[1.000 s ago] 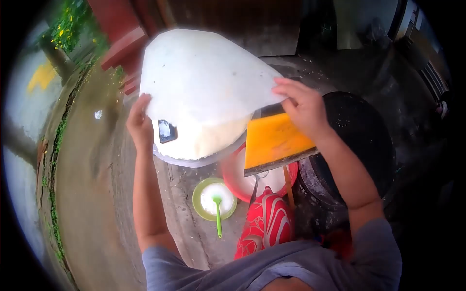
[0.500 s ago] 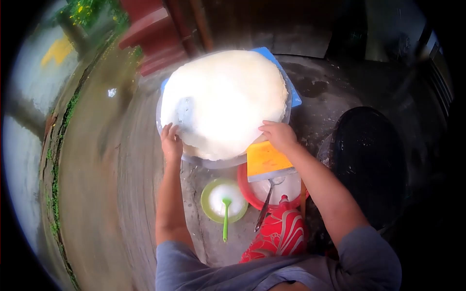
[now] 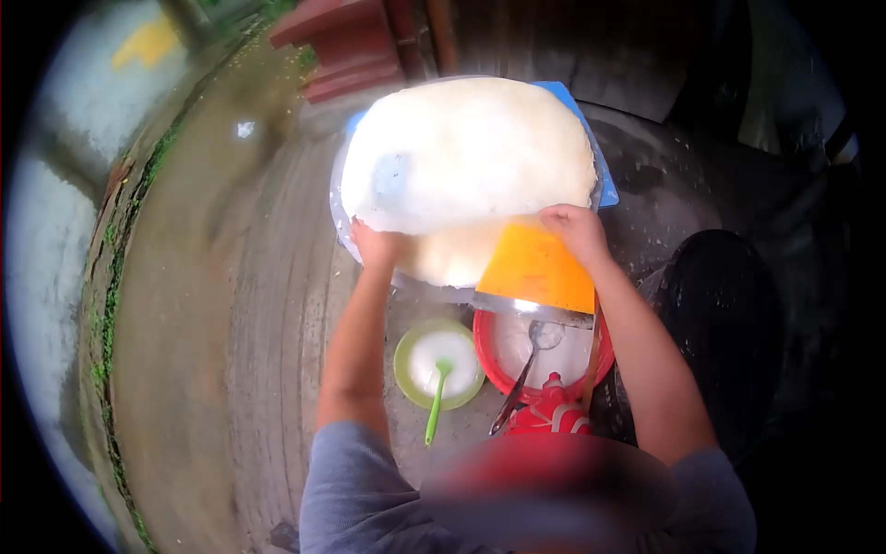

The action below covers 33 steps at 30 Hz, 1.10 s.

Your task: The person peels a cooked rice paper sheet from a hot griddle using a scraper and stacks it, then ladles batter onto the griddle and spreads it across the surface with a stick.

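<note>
A wide, pale sheet of dough (image 3: 471, 148) covers most of a round, clear-edged board (image 3: 338, 198). My left hand (image 3: 376, 243) is closed at the near left edge of the dough, its fingertips partly hidden. At the near right edge, my right hand (image 3: 577, 231) grips an orange scraper (image 3: 537, 268) with a metal blade, which hangs over the board's front rim. Its fingertips also meet the dough. Between my hands the dough's edge looks raised, with a shaded strip in front of it. A bluish patch (image 3: 390, 175) shows at the dough's left.
Below the board stand a green bowl (image 3: 402, 379) of white stuff with a green spatula (image 3: 438, 392), and a red basin (image 3: 486, 355) holding a metal spoon (image 3: 523, 379). A blue sheet (image 3: 604, 180) juts out behind the board. A dark round object (image 3: 724, 323) lies at right.
Both hands have moved inward over the dough, and its near edge now looks lifted, with a shaded strip uncovered. The scraper has tilted. The whole view has shifted slightly.
</note>
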Each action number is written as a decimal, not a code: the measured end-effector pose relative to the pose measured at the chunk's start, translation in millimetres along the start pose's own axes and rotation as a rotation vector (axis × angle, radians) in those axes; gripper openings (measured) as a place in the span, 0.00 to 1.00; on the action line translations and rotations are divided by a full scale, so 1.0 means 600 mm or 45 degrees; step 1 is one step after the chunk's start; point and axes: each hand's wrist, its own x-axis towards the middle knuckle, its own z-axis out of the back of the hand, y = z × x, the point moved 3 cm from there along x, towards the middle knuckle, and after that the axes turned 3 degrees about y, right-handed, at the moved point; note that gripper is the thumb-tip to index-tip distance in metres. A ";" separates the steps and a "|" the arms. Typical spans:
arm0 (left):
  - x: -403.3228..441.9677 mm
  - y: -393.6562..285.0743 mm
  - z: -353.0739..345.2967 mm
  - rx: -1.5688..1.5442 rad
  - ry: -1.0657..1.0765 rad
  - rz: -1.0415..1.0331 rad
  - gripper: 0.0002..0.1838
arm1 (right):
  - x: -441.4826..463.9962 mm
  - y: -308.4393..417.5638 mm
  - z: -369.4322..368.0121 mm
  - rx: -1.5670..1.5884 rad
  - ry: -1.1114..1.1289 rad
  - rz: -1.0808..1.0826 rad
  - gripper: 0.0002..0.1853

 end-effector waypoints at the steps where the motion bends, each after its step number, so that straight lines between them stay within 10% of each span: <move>1: 0.004 0.008 -0.001 0.114 0.084 0.017 0.38 | -0.013 0.007 -0.002 -0.247 0.046 0.053 0.10; 4: 0.022 0.009 0.016 0.449 0.362 0.263 0.37 | -0.039 0.006 -0.001 -0.361 0.009 0.454 0.12; 8: -0.026 0.011 0.077 0.185 0.095 0.471 0.34 | -0.060 -0.019 0.033 -0.292 -0.194 0.424 0.12; 10: -0.059 0.082 0.084 -0.771 0.274 0.653 0.30 | -0.058 -0.085 0.065 0.266 -0.313 0.002 0.16; 13: -0.122 0.086 0.128 -1.045 0.042 0.840 0.25 | -0.083 -0.086 0.105 0.764 -0.397 -0.846 0.26; 16: -0.126 0.107 0.132 -1.096 -0.189 0.815 0.27 | -0.073 -0.064 0.086 0.958 -0.265 -0.727 0.23; 27: 0.026 -0.028 0.001 0.107 0.049 0.549 0.41 | -0.010 -0.043 -0.021 1.187 -0.129 -0.637 0.17; 33: -0.033 -0.010 -0.022 0.338 -0.030 0.097 0.44 | -0.174 -0.152 0.040 0.283 -0.271 -0.328 0.14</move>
